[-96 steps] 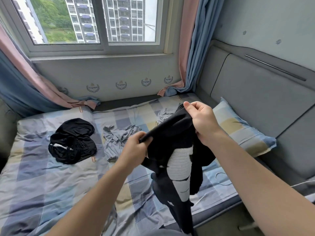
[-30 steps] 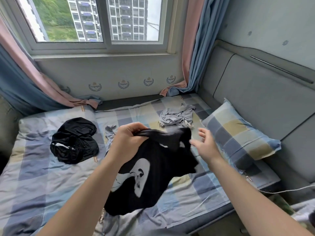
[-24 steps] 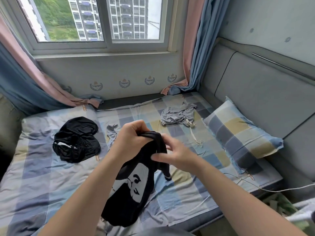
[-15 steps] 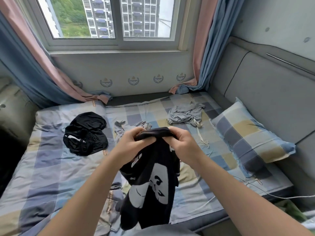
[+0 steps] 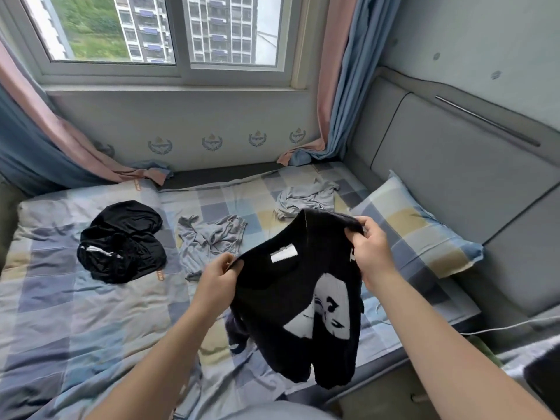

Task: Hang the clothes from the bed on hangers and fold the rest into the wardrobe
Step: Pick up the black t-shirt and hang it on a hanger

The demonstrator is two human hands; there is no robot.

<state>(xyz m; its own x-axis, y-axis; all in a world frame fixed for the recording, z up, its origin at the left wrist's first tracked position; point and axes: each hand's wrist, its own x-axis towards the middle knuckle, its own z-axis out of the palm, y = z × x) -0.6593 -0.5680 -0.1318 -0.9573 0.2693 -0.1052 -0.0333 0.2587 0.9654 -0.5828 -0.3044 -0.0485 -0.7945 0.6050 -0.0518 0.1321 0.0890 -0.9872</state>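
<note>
Left of frame: a black clothes heap (image 5: 121, 241) and a crumpled grey top (image 5: 209, 241) lie on the bed (image 5: 75, 313). Centre: the left hand (image 5: 216, 277) pinches one shoulder of the black printed T-shirt (image 5: 303, 298). The right hand (image 5: 371, 253) grips the other, fingers curled into cloth, and the shirt hangs over the mattress. I'd pull it taut, find the neck by the white label (image 5: 283, 255), then grab a hanger (none in sight).

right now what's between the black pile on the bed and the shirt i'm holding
A crumpled grey garment lies between the black pile and the shirt, in the head view.
</note>
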